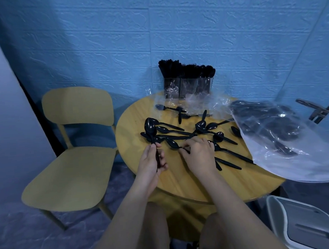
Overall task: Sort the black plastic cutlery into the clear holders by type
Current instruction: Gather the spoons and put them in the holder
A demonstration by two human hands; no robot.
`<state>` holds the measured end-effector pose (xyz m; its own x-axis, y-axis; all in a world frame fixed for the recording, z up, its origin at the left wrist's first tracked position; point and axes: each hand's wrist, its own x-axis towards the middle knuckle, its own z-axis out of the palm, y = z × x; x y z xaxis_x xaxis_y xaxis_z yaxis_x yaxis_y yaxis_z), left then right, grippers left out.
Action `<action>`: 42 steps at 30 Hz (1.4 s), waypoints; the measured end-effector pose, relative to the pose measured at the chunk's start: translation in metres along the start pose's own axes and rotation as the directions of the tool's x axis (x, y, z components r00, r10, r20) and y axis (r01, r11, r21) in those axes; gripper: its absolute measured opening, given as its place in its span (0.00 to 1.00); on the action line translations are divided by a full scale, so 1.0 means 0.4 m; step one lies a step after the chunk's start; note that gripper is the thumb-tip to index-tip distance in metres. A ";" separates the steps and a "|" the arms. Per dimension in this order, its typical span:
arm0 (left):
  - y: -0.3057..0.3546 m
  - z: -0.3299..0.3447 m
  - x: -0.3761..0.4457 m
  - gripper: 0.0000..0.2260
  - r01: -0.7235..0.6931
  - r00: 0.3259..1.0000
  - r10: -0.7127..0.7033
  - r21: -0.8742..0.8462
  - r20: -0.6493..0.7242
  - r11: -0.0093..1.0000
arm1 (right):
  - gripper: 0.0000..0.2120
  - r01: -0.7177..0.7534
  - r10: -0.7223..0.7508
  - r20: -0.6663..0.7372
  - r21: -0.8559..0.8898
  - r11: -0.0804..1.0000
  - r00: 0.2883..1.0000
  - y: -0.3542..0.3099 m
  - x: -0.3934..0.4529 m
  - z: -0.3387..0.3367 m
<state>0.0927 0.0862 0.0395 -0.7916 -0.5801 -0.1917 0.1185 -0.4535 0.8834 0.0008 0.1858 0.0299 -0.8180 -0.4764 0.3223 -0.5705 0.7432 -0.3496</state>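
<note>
Black spoons (pixel 151 129) upright in left hand (pixel 150 164), right hand (pixel 197 153) pinching another

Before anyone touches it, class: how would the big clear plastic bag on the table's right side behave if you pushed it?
The clear plastic bag looks thin and crinkled, so it would probably crumple rather than slide whole. The dark cutlery inside likely shifts. It overhangs the table edge, so it might slip off.

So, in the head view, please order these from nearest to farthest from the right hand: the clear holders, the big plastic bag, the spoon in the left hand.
From the right hand:
1. Spoon, just left of it, held by the left hand.
2. Big plastic bag, on the table's right edge.
3. Clear holders, at the table's far side by the wall.
</note>
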 end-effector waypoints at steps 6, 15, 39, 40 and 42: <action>-0.013 0.010 0.002 0.11 -0.067 0.997 0.066 0.000 0.044 0.998 | 0.04 -0.230 0.160 0.164 0.692 0.684 0.973 -0.032 0.017 -0.041; -0.016 0.008 0.002 0.10 -0.120 0.979 0.085 0.190 0.183 0.975 | 0.07 -0.236 0.087 0.227 0.796 0.558 0.970 -0.068 0.044 -0.042; -0.023 0.014 0.036 0.09 -0.049 0.965 0.046 0.007 0.259 0.999 | 0.17 0.149 -0.150 -0.011 -0.046 0.988 0.989 0.121 -0.002 -0.040; -0.021 0.015 0.036 0.08 -0.033 0.966 0.033 -0.004 0.255 0.999 | 0.13 0.144 -0.143 -0.053 0.022 0.989 0.988 0.119 0.002 -0.043; -0.018 0.017 0.036 0.08 -0.022 0.966 0.024 -0.011 0.257 1.000 | 0.09 0.102 -0.069 -0.148 0.228 0.968 0.987 0.113 0.021 -0.053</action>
<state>0.0765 0.0859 0.0332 -0.9158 -0.3980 -0.0540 0.1427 -0.4480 0.8826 -0.0303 0.2256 0.0354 -0.7571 -0.4514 0.4724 -0.6523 0.5640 -0.5064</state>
